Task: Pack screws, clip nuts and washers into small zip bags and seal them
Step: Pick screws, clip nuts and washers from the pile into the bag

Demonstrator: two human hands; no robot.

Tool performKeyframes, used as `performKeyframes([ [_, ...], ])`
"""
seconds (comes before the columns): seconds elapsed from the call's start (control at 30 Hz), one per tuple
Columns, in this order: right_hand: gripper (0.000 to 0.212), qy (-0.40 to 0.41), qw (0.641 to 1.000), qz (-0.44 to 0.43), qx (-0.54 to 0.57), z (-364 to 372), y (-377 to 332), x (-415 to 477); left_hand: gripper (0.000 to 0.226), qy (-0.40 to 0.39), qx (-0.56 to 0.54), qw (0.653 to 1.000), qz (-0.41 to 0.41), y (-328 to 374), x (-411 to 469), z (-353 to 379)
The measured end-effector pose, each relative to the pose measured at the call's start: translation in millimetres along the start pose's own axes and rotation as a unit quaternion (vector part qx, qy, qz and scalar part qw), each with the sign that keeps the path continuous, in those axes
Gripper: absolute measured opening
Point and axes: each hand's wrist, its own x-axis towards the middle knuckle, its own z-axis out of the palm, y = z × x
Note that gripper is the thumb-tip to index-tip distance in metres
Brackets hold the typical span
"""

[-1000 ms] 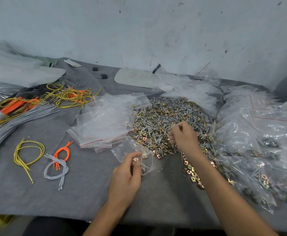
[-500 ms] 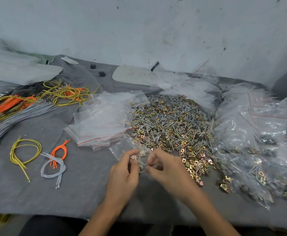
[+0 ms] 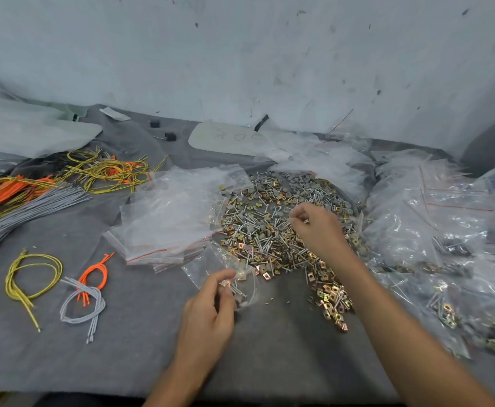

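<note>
Your left hand (image 3: 211,306) pinches the zip bag (image 3: 205,262) near its mouth, thumb and forefinger closed on the plastic. A few screws show through it, right by your fingertips. The bag lies on the grey cloth (image 3: 122,348), just touching the near edge of the hardware pile (image 3: 263,236).

Your right hand (image 3: 319,227), at one o'clock from the left, is over that pile with the fingers curled. The tips are nipped narrow on a small metal piece (image 3: 306,221), too small to tell which kind.

The pile is a mix of screws, brass-coloured clip nuts and grey washers, and a trail of clip nuts (image 3: 331,298) spills toward five o'clock under your forearm. At nine o'clock of the pile sits the stack of empty bags (image 3: 169,218), and at three o'clock the filled bags (image 3: 446,245) are heaped up. Out at nine o'clock from your left hand lie the wire loops (image 3: 81,301) in yellow, orange and grey.
</note>
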Motion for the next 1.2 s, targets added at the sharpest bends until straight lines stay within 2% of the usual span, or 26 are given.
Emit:
performKeyframes([
  [0.23, 0.011, -0.078, 0.990, 0.028, -0.118, 23, 15, 78, 0.029, -0.012, -0.030, 0.999, -0.003, -13, 0, 3],
  [0.37, 0.024, -0.153, 0.977, 0.007, -0.147, 34, 16, 97, 0.031, -0.009, -0.037, 0.999, -0.007, -14, 1, 2],
  [0.5, 0.028, -0.187, 0.963, -0.021, -0.193, 37, 12, 103, 0.032, -0.012, -0.047, 0.999, -0.020, -14, 1, 2],
  [0.67, 0.023, -0.187, 0.962, -0.024, -0.198, 37, 12, 102, 0.028, -0.011, -0.049, 0.998, -0.026, -12, 1, 2],
  [0.83, 0.011, -0.159, 0.957, -0.025, -0.242, 40, 12, 99, 0.028, -0.012, -0.050, 0.998, -0.024, -11, 1, 1],
  [0.97, 0.001, -0.166, 0.959, -0.021, -0.227, 39, 10, 100, 0.027, -0.014, -0.047, 0.999, -0.022, -10, 1, 1],
  [1.1, 0.012, -0.183, 0.968, -0.014, -0.173, 39, 16, 99, 0.028, -0.012, -0.044, 0.999, -0.024, -9, 1, 0],
  [1.2, 0.012, -0.156, 0.977, 0.000, -0.142, 38, 19, 93, 0.028, -0.010, -0.048, 0.999, -0.025, -10, 1, 1],
])
